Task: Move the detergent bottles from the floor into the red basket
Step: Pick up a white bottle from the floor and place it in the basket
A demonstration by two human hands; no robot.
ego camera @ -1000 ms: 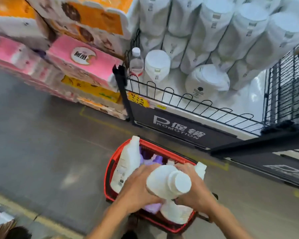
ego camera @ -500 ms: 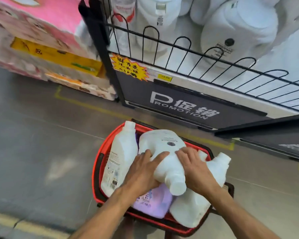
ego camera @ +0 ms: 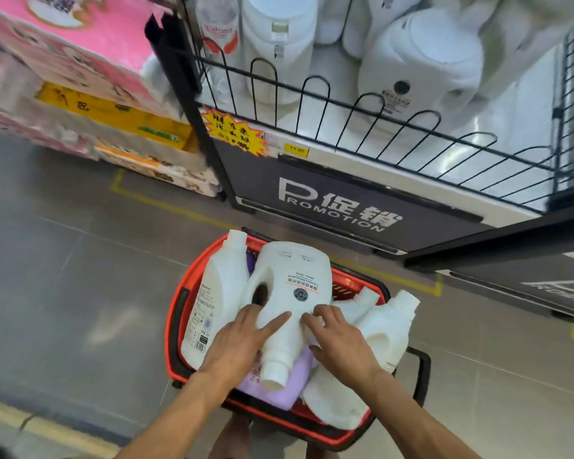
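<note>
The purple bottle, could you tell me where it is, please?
The purple bottle lies in the red basket, at its near edge, bottom centre of the head view, under the large handled white bottle.

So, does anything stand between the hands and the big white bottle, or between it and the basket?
No. The left hand and right hand rest directly on the big white bottle. It already lies in the red basket, atop a purple bottle, beside other white bottles.
</note>
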